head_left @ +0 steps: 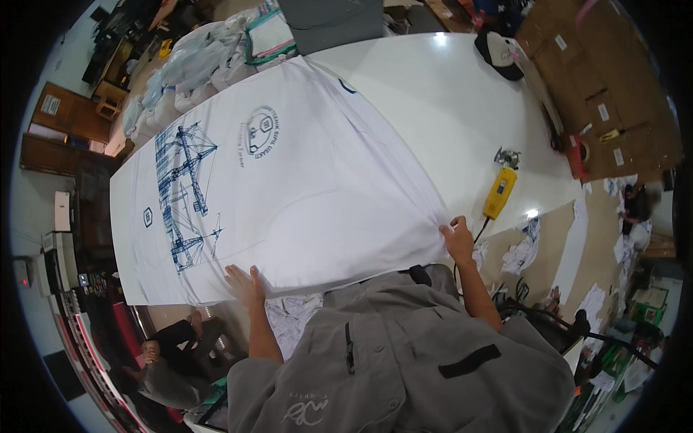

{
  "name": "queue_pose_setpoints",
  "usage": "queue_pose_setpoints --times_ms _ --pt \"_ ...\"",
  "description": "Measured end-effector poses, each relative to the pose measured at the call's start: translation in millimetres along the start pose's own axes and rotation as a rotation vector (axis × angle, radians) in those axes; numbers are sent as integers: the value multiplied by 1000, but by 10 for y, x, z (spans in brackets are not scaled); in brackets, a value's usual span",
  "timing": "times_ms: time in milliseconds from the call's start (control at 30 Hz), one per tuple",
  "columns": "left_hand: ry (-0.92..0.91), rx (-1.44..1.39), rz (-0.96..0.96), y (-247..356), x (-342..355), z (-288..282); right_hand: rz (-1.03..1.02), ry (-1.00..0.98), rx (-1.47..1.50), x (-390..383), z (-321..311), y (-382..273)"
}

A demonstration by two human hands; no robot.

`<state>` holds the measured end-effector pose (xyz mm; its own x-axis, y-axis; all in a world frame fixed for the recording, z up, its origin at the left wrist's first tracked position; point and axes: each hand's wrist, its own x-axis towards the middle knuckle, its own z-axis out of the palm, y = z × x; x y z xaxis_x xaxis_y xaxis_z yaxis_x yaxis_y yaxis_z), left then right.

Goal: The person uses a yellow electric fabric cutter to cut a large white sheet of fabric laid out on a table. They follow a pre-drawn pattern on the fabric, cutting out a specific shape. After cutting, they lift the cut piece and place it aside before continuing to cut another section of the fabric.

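Observation:
A large piece of white fabric (303, 187) printed with blue crane drawings and round emblems lies spread over the white table (433, 101). My left hand (245, 283) rests on the fabric at the near edge, left of my body, with fingers apart. My right hand (455, 234) grips the fabric at its right corner, fingers bent round the edge. Just beyond that hand lies a yellow electric cutting tool (499, 191) with a round metal head and a cord running down past the table's edge.
A cap (498, 56) and cardboard sheets (599, 86) are at upper right, plastic-wrapped bundles (195, 72) along the far left edge. Fabric scraps (520, 252) lie on the floor at right. Another seated person (173, 361) is at lower left; another (635, 206) at far right.

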<state>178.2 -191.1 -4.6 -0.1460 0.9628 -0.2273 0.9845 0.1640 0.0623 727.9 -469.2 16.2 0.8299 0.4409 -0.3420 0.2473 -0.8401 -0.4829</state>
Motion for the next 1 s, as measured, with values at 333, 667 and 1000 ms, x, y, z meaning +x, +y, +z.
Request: queue_pose_setpoints --times_ms 333,667,1000 --pt "400 -412 292 1937 -296 365 34 749 -186 727 -869 324" --pt "-24 -49 957 4860 -1259 243 330 60 702 1363 -848 839" --pt "-907 -1156 324 4621 -830 379 246 94 367 1231 -1159 961"
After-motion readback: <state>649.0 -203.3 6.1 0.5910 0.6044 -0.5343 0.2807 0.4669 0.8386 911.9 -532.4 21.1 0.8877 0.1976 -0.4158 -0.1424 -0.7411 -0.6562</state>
